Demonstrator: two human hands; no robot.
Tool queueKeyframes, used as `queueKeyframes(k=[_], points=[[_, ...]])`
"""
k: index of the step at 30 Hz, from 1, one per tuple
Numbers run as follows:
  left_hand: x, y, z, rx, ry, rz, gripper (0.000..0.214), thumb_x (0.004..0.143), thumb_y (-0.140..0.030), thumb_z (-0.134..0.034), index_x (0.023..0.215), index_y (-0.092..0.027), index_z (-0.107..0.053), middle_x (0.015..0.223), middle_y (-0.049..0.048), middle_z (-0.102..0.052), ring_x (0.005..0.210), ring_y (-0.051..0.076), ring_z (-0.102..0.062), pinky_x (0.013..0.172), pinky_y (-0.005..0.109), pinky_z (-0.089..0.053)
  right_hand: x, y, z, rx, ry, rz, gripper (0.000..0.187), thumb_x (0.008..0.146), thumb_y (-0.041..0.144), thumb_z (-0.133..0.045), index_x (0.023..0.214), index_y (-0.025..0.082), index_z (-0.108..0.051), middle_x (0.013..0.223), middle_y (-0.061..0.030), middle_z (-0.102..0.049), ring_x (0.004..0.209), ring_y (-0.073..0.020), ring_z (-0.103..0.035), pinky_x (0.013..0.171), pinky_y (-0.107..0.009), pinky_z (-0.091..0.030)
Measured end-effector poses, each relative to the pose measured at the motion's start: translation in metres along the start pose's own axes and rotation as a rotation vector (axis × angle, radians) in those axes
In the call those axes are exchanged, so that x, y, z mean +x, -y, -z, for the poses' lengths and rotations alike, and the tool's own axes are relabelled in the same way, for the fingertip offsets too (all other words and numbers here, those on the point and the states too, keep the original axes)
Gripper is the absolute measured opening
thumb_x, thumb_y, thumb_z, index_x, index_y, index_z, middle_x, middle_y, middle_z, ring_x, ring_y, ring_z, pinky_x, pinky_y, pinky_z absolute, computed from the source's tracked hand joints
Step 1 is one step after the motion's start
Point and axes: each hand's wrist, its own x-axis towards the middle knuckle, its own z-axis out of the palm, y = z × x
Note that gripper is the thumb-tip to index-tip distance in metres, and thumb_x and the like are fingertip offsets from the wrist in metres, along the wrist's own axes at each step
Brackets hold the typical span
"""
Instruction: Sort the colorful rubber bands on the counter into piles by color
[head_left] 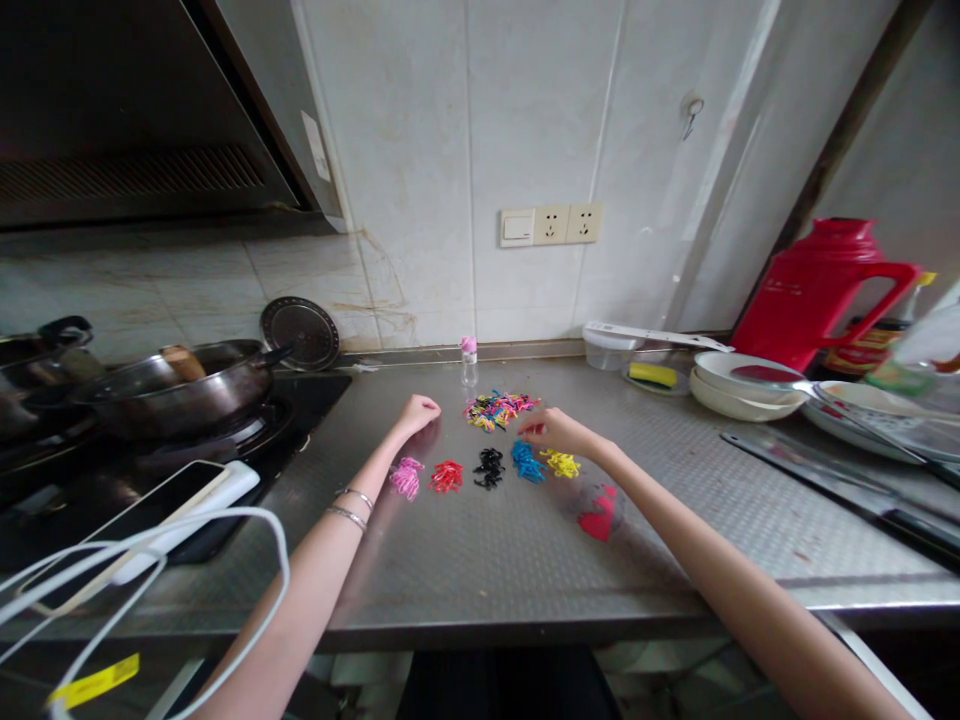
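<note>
Small colourful rubber bands lie on the steel counter in a mixed pile [496, 410]. In front of it, single-colour piles form a row: pink [406, 478], red [446, 477], black [489, 468], blue [528, 462] and yellow [562, 463]. To the left of the mixed pile is my left hand [418, 412], its fingers curled together; whatever they hold, if anything, is hidden. My right hand [556, 431] hovers just above the blue and yellow piles with its fingers pinched. A bit of red shows at its fingertips, too small to name.
A small clear bottle with a pink cap [469, 362] stands behind the mixed pile. At left are a pan [180, 385] on the stove and a phone with a white cable [150, 530]. At right are bowls [742, 390], a knife [832, 490] and a red thermos [814, 295].
</note>
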Motion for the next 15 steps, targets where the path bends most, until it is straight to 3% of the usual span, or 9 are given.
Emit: queueKeyframes(k=[7, 15], points=[[-0.015, -0.044, -0.02, 0.067, 0.147, -0.311, 0.021, 0.067, -0.025, -0.058, 0.077, -0.01, -0.069, 0.072, 0.007, -0.067, 0.065, 0.014, -0.057, 0.06, 0.022, -0.04, -0.004, 0.0, 0.005, -0.02, -0.043, -0.004, 0.022, 0.071, 0.018, -0.052, 0.087, 0.017, -0.068, 0.079, -0.0025, -0.066, 0.07, -0.0124, -0.057, 0.064, -0.02, -0.042], [-0.017, -0.055, -0.049, 0.269, 0.122, -0.386, 0.021, 0.068, -0.03, -0.059, 0.074, -0.014, -0.071, 0.061, 0.0045, -0.063, 0.051, 0.011, -0.049, 0.052, 0.022, -0.033, -0.018, 0.01, 0.01, -0.062, -0.033, -0.06, 0.022, 0.074, 0.021, -0.05, 0.087, 0.017, -0.068, 0.077, -0.0035, -0.067, 0.067, -0.0126, -0.057, 0.063, -0.021, -0.042]])
